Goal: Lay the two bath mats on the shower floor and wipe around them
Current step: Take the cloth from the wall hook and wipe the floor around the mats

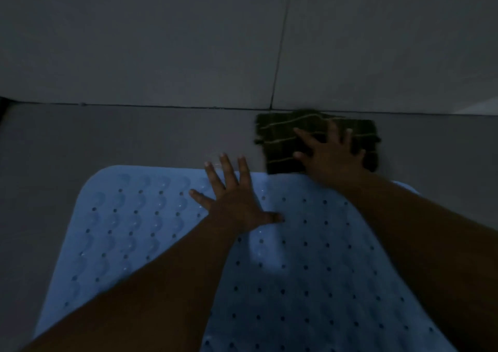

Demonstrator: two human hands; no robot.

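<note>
Risk: the blue bath mat (161,230) may creep or lift at its far edge if the cloth (280,141) catches it; only one mat is visible.
Left hand (237,203): fingers spread, palm flat on the mat's far edge, gripping nothing.
Right hand (331,157): splayed, pressing the dark cloth onto the shower floor (134,136) beside the wall (161,41).

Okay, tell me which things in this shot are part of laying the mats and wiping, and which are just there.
Part of the job:
- blue bath mat, flat on the floor, left hand pressing it
- dark striped cloth, under the right hand
- floor tiles beyond the mat

Just there:
- wall tiles
- No loose clutter visible; only one mat shows clearly.
</note>
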